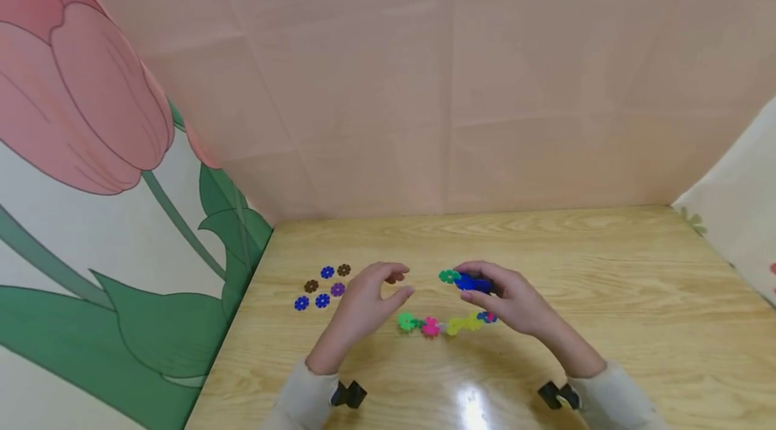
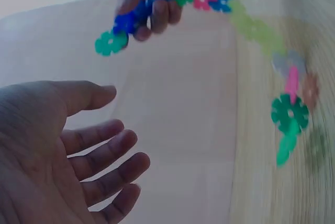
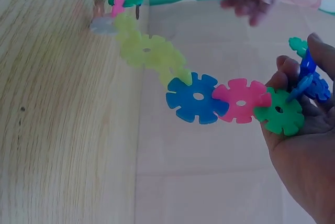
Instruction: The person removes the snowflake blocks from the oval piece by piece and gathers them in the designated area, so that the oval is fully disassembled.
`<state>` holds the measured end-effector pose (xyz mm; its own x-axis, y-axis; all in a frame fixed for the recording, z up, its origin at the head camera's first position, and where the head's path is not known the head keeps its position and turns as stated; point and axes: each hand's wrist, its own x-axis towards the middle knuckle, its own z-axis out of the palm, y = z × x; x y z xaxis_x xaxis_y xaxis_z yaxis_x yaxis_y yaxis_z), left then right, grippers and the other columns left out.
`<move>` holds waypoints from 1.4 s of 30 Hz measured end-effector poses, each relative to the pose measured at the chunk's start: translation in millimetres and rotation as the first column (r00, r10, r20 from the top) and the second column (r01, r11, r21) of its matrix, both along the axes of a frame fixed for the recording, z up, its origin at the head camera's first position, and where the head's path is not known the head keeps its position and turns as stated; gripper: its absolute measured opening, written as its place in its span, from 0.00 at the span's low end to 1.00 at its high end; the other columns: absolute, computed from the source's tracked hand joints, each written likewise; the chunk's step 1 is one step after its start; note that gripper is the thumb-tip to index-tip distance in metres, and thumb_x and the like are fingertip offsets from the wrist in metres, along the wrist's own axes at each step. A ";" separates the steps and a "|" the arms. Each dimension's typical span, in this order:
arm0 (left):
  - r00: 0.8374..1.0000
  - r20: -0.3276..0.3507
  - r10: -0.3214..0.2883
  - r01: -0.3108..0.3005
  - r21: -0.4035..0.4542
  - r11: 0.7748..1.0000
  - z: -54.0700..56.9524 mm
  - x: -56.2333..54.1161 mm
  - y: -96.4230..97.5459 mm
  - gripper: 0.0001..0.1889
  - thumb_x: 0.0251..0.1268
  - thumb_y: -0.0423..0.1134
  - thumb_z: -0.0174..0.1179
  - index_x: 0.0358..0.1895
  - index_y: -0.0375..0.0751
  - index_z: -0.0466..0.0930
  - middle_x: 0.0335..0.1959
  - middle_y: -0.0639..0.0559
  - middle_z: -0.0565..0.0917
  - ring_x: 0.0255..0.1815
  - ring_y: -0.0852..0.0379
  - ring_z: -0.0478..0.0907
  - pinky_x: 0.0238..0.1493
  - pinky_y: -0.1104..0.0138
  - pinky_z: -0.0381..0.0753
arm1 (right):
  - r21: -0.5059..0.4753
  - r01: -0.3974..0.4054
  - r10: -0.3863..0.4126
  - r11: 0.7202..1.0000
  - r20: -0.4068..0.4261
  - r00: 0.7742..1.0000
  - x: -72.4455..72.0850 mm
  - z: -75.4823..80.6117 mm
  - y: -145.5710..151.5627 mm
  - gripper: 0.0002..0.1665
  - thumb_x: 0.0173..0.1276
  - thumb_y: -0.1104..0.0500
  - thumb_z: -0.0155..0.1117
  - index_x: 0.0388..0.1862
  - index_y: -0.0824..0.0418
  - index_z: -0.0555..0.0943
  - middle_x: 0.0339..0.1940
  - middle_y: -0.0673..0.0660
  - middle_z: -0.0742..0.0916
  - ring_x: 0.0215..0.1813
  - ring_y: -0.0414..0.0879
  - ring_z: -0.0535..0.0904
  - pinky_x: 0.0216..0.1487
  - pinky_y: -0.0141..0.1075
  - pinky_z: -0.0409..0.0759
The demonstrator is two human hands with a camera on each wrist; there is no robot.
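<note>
My right hand (image 1: 515, 296) grips the blue end of a chain of slotted plastic snowflake discs (image 3: 183, 103) between thumb and fingers. From that hand the chain runs through green, pink, blue, pale yellow and clear discs to a pink and green end, as the right wrist view shows. A teal disc (image 2: 107, 43) sticks out past the fingertips, toward the left hand. My left hand (image 1: 366, 298) is held apart from the chain. Its fingers are spread and loosely bent, with nothing in them. In the head view the right hand hides part of the chain.
Several loose discs lie left of the left hand on the wooden table (image 1: 636, 295): blue (image 1: 302, 303), brown (image 1: 343, 269) and purple (image 1: 337, 290). A brown disc (image 1: 395, 279) shows partly behind the left fingers. A pink cloth (image 1: 364, 113) hangs behind the table; a tulip-print panel (image 1: 109, 93) stands left.
</note>
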<state>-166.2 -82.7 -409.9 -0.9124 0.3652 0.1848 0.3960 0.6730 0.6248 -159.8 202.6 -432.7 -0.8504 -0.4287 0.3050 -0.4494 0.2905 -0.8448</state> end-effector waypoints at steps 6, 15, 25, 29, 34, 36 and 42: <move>0.995 0.009 -0.097 0.097 0.026 0.995 5.0 3.2 20.6 0.22 0.73 0.55 0.60 0.64 0.51 0.79 0.59 0.58 0.82 0.61 0.56 0.77 0.61 0.54 0.77 | -0.024 -0.022 0.021 0.999 -0.038 0.999 0.1 0.1 -1.8 0.20 0.74 0.64 0.63 0.63 0.60 0.76 0.48 0.60 0.85 0.41 0.42 0.83 0.35 0.37 0.84; 0.986 -0.061 -0.158 0.163 0.092 0.982 5.6 2.2 40.9 0.19 0.72 0.52 0.62 0.63 0.54 0.80 0.55 0.59 0.83 0.56 0.60 0.78 0.58 0.57 0.79 | -0.043 -0.051 0.047 0.998 -0.077 0.996 -0.4 -1.0 -4.0 0.17 0.74 0.67 0.62 0.60 0.62 0.76 0.46 0.61 0.86 0.42 0.41 0.84 0.39 0.35 0.85; 0.978 -0.102 -0.180 0.196 0.180 0.964 3.3 -1.2 48.0 0.13 0.72 0.48 0.63 0.54 0.53 0.84 0.47 0.61 0.85 0.49 0.65 0.79 0.53 0.64 0.79 | -0.040 -0.079 0.075 0.996 -0.088 0.993 -2.9 0.6 -5.7 0.17 0.74 0.68 0.62 0.60 0.63 0.76 0.45 0.58 0.86 0.42 0.41 0.84 0.39 0.35 0.85; 0.981 -0.082 -0.178 0.192 0.217 0.957 3.3 -1.6 48.6 0.11 0.72 0.48 0.63 0.52 0.52 0.85 0.47 0.61 0.85 0.50 0.65 0.80 0.53 0.65 0.80 | -0.038 -0.086 0.083 0.996 -0.076 0.994 -2.6 2.8 -6.2 0.17 0.74 0.68 0.62 0.59 0.62 0.76 0.45 0.56 0.86 0.41 0.42 0.84 0.38 0.35 0.85; 0.983 -0.058 -0.172 0.181 0.272 0.945 1.8 -4.0 49.0 0.09 0.70 0.46 0.64 0.48 0.51 0.87 0.47 0.60 0.86 0.51 0.64 0.81 0.50 0.68 0.81 | -0.034 -0.079 0.077 0.996 -0.058 0.995 -0.8 5.8 -7.1 0.17 0.74 0.67 0.63 0.59 0.61 0.76 0.43 0.55 0.86 0.37 0.43 0.83 0.33 0.35 0.83; 0.982 -0.067 -0.175 0.187 0.285 0.940 0.4 -5.9 48.4 0.08 0.70 0.44 0.65 0.46 0.50 0.88 0.45 0.59 0.86 0.49 0.64 0.81 0.48 0.70 0.81 | -0.034 -0.081 0.080 0.996 -0.049 0.996 0.0 6.7 -7.3 0.17 0.74 0.66 0.63 0.59 0.61 0.77 0.41 0.55 0.85 0.33 0.43 0.82 0.28 0.34 0.81; 0.970 -0.141 -0.199 0.229 0.243 0.943 -0.8 -10.0 45.7 0.07 0.70 0.42 0.64 0.45 0.49 0.89 0.39 0.59 0.84 0.40 0.65 0.75 0.36 0.72 0.77 | -0.033 -0.078 0.076 0.996 -0.051 0.996 1.2 7.3 -7.2 0.17 0.74 0.67 0.62 0.59 0.61 0.77 0.39 0.55 0.85 0.28 0.40 0.79 0.22 0.34 0.78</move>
